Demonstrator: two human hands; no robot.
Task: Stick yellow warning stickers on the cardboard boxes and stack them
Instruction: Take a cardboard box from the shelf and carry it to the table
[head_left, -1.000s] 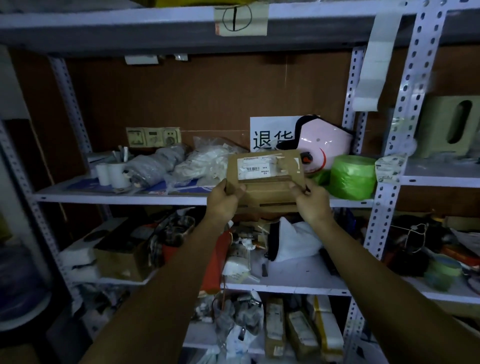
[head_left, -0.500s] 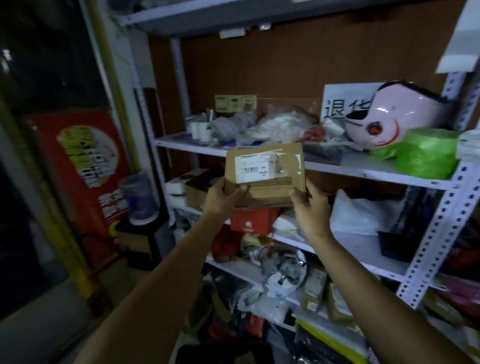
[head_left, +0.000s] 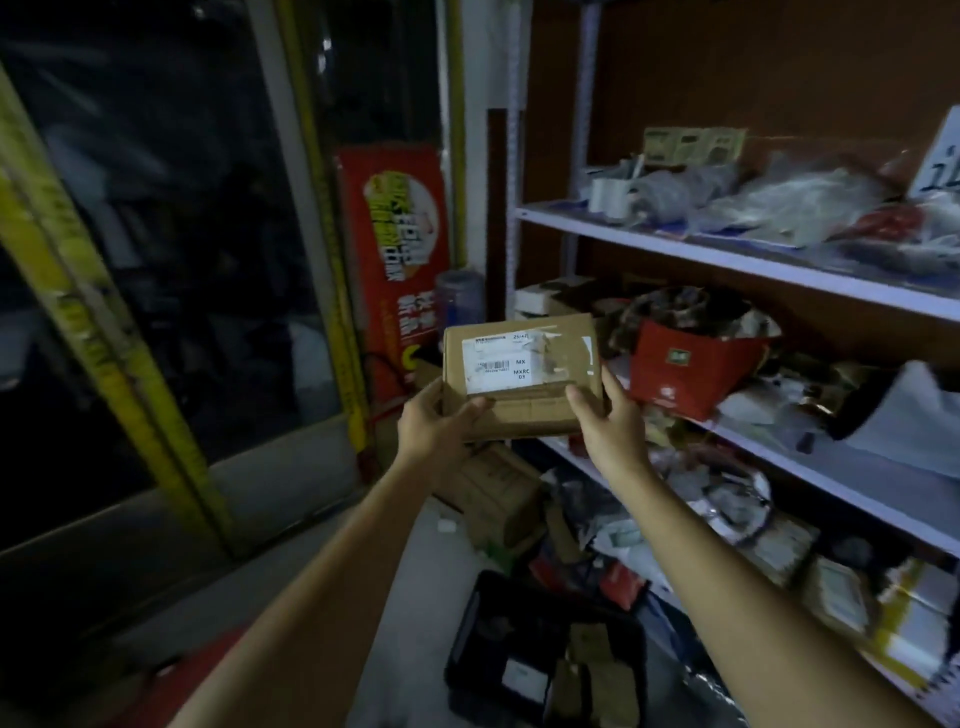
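- dim storeroom: one dark glass door (head_left: 156, 234) fills your left, one red poster (head_left: 400, 249) propped beside it.
- one metal shelving unit (head_left: 727, 260) runs along your right; three boards show, crowded with blurred bags and parcels.
- low beneath your wrists, at least one more brown carton (head_left: 493, 488); the rest is too dark to count.
- one cardboard box (head_left: 530, 410) hangs before you, between door and shelves, broad face toward you.
- two hands hold it: your left hand (head_left: 434, 431) grips the lower left corner, thumb on the front, fingers hidden behind; your right hand (head_left: 610, 421) clasps the lower right edge likewise.
- one white shipping label (head_left: 496, 364) on that face; zero yellow stickers in sight.
- judged step: box in hand, unstickered; next you likely need a flat spot to rest it, freeing one hand for a sticker.
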